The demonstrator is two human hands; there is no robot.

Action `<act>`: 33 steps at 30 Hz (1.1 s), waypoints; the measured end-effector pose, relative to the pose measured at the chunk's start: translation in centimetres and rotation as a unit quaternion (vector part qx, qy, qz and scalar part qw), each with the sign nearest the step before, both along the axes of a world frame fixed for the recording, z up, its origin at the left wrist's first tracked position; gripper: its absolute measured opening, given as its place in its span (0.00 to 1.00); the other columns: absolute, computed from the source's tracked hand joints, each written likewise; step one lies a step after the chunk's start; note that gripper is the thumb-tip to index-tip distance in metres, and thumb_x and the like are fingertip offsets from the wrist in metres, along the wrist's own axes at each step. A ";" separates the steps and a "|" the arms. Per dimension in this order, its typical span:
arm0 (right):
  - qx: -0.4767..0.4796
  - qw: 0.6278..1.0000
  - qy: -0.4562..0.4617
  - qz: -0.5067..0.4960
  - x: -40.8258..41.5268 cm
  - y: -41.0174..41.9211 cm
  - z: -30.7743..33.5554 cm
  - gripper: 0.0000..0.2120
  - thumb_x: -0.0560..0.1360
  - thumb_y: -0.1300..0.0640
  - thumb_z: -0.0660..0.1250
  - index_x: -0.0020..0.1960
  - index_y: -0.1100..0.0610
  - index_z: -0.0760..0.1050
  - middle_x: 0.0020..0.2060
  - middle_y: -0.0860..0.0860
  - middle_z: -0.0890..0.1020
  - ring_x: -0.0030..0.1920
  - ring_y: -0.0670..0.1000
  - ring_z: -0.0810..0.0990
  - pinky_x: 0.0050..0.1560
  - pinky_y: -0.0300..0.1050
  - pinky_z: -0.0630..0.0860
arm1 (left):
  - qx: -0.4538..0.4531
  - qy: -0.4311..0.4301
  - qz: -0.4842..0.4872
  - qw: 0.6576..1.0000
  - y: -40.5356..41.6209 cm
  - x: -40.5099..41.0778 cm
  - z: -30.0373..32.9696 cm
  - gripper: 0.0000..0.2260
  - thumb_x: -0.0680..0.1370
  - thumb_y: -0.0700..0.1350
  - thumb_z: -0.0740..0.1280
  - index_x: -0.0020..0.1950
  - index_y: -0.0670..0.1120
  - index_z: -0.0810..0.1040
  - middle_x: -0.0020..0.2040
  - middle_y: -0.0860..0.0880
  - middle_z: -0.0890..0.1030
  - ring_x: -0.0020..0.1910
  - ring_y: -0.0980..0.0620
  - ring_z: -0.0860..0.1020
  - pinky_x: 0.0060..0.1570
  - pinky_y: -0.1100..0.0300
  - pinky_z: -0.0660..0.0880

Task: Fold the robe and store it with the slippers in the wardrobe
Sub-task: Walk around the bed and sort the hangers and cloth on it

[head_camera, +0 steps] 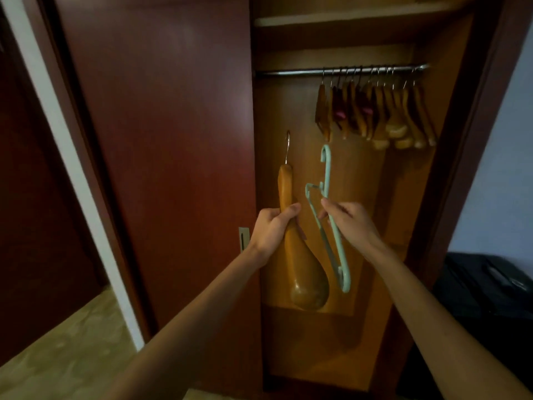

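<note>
Both hands are up in front of the open wardrobe point(340, 327), each holding a hanger. The left hand point(272, 228) has its fingers wrapped around a chunky wooden hanger point(302, 264), glossy honey-brown, seen edge-on so it looks like a long neck swelling into a fat rounded shoulder at the bottom, with a thin metal hook on top. The right hand point(350, 223) pinches a skinny mint-green plastic hanger point(331, 226), flat and angular with a molded hook, tilted with one arm pointing down.

Inside, the wardrobe is warm orange wood veneer, smooth and a bit shiny. A chrome rail point(340, 71) runs under the shelf point(346, 20), with a bunch of similar wooden hangers point(377, 114) crowded together toward its right end. The sliding door point(155, 140) is dark reddish wood. No robe or slippers anywhere in view.
</note>
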State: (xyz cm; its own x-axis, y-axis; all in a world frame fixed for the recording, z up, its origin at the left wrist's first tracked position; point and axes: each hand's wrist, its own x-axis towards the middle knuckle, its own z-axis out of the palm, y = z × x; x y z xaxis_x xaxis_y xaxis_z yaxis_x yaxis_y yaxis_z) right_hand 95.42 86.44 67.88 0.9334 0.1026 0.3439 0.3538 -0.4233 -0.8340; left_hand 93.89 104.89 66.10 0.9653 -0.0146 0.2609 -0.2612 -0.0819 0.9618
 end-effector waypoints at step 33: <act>-0.134 0.981 -0.063 -0.123 48.9 5.8 25.2 0.08 0.80 0.54 0.63 0.47 0.56 0.79 0.39 0.49 0.77 0.38 0.47 0.75 0.43 0.44 0.74 | 0.050 -0.086 0.065 0.993 0.8 45.9 20.6 0.19 0.78 0.58 0.67 0.48 0.42 0.85 0.39 0.49 0.83 0.40 0.51 0.81 0.41 0.59 0.73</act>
State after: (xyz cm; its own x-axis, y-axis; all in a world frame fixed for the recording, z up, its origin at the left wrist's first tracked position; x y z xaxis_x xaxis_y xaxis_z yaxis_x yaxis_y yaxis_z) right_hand 144.33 92.23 93.03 0.8933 -0.0187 0.4491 0.3059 -0.7068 -0.6378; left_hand 139.75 105.73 86.69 0.9020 0.0740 0.4254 -0.4016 -0.2182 0.8894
